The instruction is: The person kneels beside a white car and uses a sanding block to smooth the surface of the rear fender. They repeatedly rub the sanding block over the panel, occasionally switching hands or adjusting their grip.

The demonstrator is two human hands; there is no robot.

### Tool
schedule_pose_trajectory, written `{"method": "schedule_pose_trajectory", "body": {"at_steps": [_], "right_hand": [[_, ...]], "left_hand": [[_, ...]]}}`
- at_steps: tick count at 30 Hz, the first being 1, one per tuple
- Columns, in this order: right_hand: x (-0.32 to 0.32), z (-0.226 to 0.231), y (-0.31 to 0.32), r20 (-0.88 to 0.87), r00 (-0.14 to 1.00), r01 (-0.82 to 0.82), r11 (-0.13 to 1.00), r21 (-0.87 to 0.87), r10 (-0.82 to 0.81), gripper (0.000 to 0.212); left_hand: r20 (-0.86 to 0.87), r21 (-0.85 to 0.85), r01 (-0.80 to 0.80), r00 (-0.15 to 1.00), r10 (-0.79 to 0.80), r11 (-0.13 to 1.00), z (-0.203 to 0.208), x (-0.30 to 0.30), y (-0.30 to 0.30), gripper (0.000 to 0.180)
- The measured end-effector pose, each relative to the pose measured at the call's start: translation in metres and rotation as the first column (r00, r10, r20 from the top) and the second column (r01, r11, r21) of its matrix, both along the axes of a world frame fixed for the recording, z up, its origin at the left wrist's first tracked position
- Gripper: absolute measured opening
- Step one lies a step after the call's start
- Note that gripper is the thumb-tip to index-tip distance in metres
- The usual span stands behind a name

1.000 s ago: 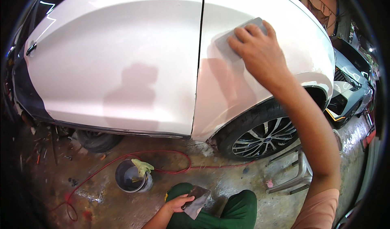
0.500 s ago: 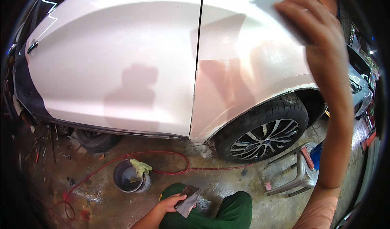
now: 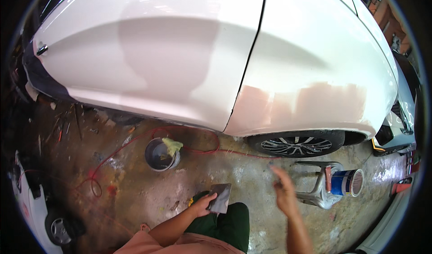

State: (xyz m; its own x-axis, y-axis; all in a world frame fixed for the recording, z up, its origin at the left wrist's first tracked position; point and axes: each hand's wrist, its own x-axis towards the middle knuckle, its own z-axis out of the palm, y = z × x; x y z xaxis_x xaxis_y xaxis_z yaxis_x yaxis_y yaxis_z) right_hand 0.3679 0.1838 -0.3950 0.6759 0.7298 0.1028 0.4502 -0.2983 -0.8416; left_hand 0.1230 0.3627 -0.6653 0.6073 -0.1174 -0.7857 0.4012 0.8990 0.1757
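Note:
My left hand [image 3: 204,205], thumb on top, is closed on a thin dark grey rectangular sheet [image 3: 220,198] above my green-trousered knee. My right hand [image 3: 285,193] is raised in front of the wheel, beside the stool; it is blurred, and I cannot make out whether anything is in its fingers. Both hands are apart from the white car. Uneven peach-coloured patches [image 3: 332,102] cover the lower part of its front fender [image 3: 288,74], above the wheel [image 3: 297,144]. The white door [image 3: 171,65] stands closed to the left, with my shadow on it.
A grey bucket [image 3: 153,163] with a yellowish cloth [image 3: 172,146] over its rim stands near the door, beside a red hose [image 3: 211,151]. To the right, a grey plastic stool [image 3: 321,188] is by a blue can [image 3: 345,182]. Another car [image 3: 398,125] stands behind.
My right hand has come down from the upper fender to beside the stool. My left hand still holds the sheet, now turned flatter. The view has shifted, showing more floor.

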Motion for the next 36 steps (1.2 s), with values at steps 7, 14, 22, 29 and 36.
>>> {"method": "schedule_pose_trajectory", "body": {"at_steps": [7,14,22,29,36], "right_hand": [[-0.120,0.028,-0.051,-0.485,0.849,0.188,0.978,-0.096,-0.211,0.066],[-0.151,0.229,-0.027,-0.079,0.937,-0.340,0.940,0.016,0.340,0.077],[-0.145,0.194,-0.085,-0.024,0.821,-0.537,0.757,-0.371,0.571,0.075],[-0.135,-0.038,-0.305,-0.148,0.876,0.304,0.764,-0.569,-0.459,0.055],[-0.216,-0.044,-0.326,-0.105,0.788,0.280,0.506,-0.816,-0.606,0.043]], "left_hand": [[-0.021,0.105,-0.171,0.985,0.174,0.980,0.222,-0.008,-0.017,0.040],[0.074,0.188,-0.421,0.907,0.415,0.887,0.413,-0.002,-0.056,0.026],[0.094,0.246,-0.618,0.782,0.616,0.747,0.507,-0.091,-0.060,0.030],[0.505,0.499,-0.795,0.590,0.630,0.346,0.608,-0.185,0.029,0.037],[0.529,0.486,-0.850,0.472,0.705,0.204,0.612,-0.231,0.032,0.042]]}}
